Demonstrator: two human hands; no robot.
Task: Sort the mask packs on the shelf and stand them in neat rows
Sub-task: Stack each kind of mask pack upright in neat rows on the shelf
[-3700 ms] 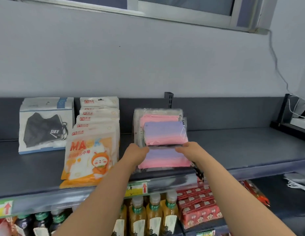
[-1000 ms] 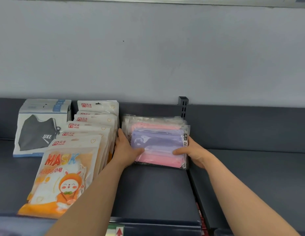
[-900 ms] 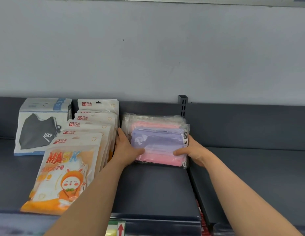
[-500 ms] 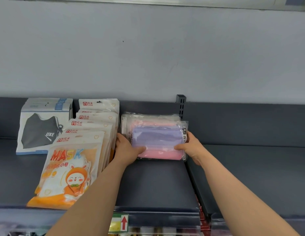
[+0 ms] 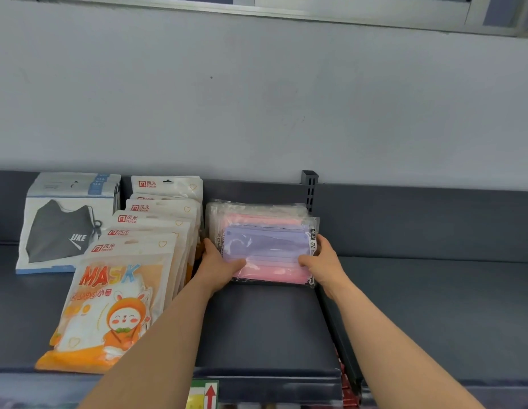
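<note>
A stack of clear packs with purple and pink masks [image 5: 268, 249] leans against the back of the dark grey shelf [image 5: 268, 326]. My left hand [image 5: 217, 265] grips its left edge, thumb laid across the front pack. My right hand [image 5: 324, 262] grips the right edge the same way. To the left stands a row of several orange and white MASK packs [image 5: 118, 296], leaning back one behind another. Further left, white packs with a black mask [image 5: 65, 228] stand against the back.
A black slotted upright [image 5: 309, 187] rises behind the stack. A seam between shelf boards [image 5: 336, 329] runs forward under my right wrist, with bare shelf [image 5: 434, 305] to its right. A price label with a red arrow [image 5: 209, 394] sits on the front rail.
Since 3.7 s ago both hands carried the purple and pink packs from the shelf's front edge back against the rear wall. In the last second the stack stayed put and the hands kept hold.
</note>
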